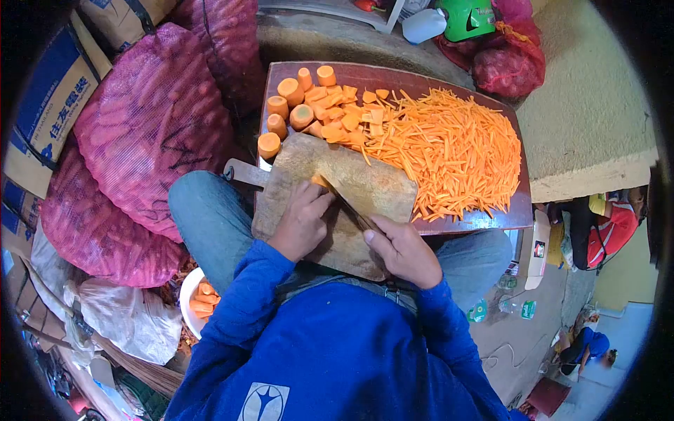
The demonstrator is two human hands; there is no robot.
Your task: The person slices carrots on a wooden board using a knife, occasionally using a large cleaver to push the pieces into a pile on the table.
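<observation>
A worn wooden cutting board (295,165) lies across my lap and the near edge of the table. My right hand (406,251) is closed around the handle of a knife (344,200), whose dark blade slants up and left over the board. With curled fingers, my left hand (303,219) presses a small carrot piece (320,180) onto the board, right beside the blade tip; the fingers cover most of it. Beyond the board are carrot chunks (290,90), flat carrot slices (337,105) and a large heap of carrot sticks (456,154).
The dark red table (393,78) carries the carrots. Pink mesh sacks (154,126) stand at the left, near a white bucket (188,302) with peeled carrots. A concrete ledge (583,98) is at the right. Another person (593,344) sits far off at the lower right.
</observation>
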